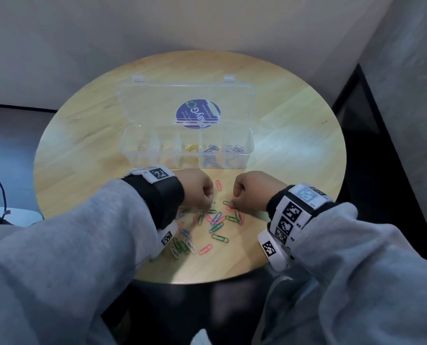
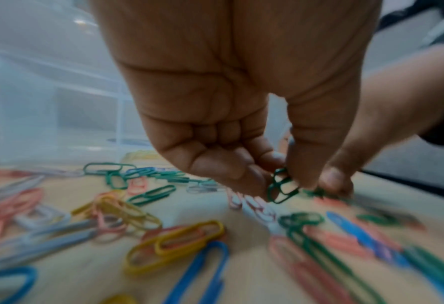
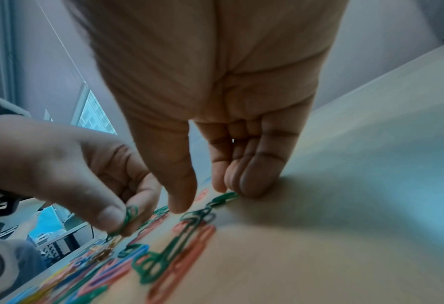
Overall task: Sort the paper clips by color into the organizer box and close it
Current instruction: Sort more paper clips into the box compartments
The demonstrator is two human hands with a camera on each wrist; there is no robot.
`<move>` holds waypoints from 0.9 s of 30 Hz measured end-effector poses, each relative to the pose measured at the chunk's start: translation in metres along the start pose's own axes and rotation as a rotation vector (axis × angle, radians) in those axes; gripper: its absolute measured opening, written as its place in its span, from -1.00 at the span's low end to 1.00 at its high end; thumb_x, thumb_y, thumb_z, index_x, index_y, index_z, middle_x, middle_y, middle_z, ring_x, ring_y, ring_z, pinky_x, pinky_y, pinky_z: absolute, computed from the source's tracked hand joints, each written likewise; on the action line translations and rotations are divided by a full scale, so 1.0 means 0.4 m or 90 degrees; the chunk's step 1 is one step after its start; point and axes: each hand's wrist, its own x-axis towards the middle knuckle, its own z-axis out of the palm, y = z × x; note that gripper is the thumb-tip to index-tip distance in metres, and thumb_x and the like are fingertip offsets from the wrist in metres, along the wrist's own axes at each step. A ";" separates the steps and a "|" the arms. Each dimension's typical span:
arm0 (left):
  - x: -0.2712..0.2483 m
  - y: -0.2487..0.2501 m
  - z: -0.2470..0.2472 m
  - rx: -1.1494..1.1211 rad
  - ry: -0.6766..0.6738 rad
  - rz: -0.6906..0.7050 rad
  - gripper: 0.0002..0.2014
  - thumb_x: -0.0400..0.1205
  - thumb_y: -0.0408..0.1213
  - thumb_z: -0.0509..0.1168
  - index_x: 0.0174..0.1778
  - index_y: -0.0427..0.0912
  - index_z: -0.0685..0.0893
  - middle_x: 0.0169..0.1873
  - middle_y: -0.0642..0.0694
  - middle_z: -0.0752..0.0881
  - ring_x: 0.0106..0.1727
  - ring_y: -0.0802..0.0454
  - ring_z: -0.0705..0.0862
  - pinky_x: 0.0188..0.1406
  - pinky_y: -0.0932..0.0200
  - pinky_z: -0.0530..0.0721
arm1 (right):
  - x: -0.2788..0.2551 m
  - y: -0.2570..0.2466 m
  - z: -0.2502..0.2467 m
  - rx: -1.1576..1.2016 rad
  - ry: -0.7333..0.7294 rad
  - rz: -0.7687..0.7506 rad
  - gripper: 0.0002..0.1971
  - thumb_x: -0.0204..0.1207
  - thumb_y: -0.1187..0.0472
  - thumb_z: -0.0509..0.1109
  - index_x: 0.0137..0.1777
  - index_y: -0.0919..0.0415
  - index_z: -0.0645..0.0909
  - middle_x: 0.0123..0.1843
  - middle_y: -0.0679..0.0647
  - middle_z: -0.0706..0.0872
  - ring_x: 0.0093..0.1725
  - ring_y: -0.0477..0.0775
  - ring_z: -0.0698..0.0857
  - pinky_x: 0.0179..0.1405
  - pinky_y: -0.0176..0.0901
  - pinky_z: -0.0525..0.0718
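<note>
Left hand (image 2: 231, 115) pinched green paper clips (image 2: 280, 186) between thumb and fingertips, just above loose pile of mixed-colour clips (image 1: 207, 225) on round wooden table (image 1: 83, 150). Right hand (image 3: 215, 92), fingers curled down, fingertips (image 3: 252, 183) pressed green clip (image 3: 223, 198) against tabletop. Clear organizer box (image 1: 186, 151) stood beyond hands, lid (image 1: 185, 103) open; yellow, blue, silver clips lay in three right compartments.

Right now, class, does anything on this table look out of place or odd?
Nothing looks damaged. The only mess is the loose paper clips, mixed colours heaped in front of the open box. The left hand pinches green clips.
</note>
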 end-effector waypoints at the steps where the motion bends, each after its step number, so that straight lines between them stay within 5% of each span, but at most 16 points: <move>1: -0.003 -0.008 -0.005 -0.053 0.002 -0.005 -0.91 0.49 -0.28 0.38 -0.29 -0.02 0.62 -0.42 0.12 0.63 -0.38 0.17 0.56 -0.27 0.25 0.53 | 0.002 -0.007 -0.003 -0.008 -0.005 -0.005 -0.79 0.41 0.02 0.49 -0.12 0.10 0.59 -0.10 0.00 0.62 -0.08 0.01 0.57 -0.14 -0.19 0.48; 6: -0.023 -0.036 -0.033 -0.431 -0.008 -0.029 -0.77 0.55 -0.51 0.30 -0.38 -0.17 0.51 -0.52 -0.06 0.70 -0.52 0.18 0.63 -0.49 0.39 0.59 | 0.013 -0.041 -0.008 -0.092 -0.040 -0.037 -0.76 0.51 0.18 0.37 0.09 0.29 0.68 0.11 0.17 0.74 0.10 0.15 0.69 0.02 -0.11 0.62; 12: -0.037 -0.049 -0.053 -0.707 -0.023 -0.059 -0.74 0.61 -0.58 0.13 -0.32 -0.17 0.48 -0.61 -0.08 0.71 -0.59 0.11 0.69 -0.64 0.40 0.60 | 0.012 -0.054 0.009 -0.130 -0.047 -0.044 -0.76 0.50 0.28 0.29 0.11 0.30 0.67 0.13 0.18 0.73 0.11 0.18 0.70 0.10 -0.09 0.67; 21: -0.041 -0.036 -0.044 -0.875 -0.026 -0.129 -0.81 0.61 -0.42 0.12 -0.33 -0.21 0.49 -0.60 -0.10 0.66 -0.64 0.10 0.62 -0.67 0.41 0.57 | 0.006 -0.055 0.014 -0.126 -0.102 -0.028 -0.75 0.43 0.27 0.34 0.09 0.28 0.67 0.07 0.18 0.76 0.06 0.17 0.73 -0.10 -0.12 0.64; 27: -0.033 -0.023 -0.038 -0.785 -0.023 -0.168 -0.76 0.60 -0.36 0.10 -0.41 -0.17 0.45 -0.65 -0.03 0.54 -0.70 0.17 0.42 -0.72 0.41 0.35 | 0.000 -0.052 0.013 -0.146 -0.119 -0.063 -0.77 0.27 0.34 0.40 -0.07 0.31 0.74 -0.05 0.20 0.79 -0.06 0.20 0.76 -0.29 -0.14 0.65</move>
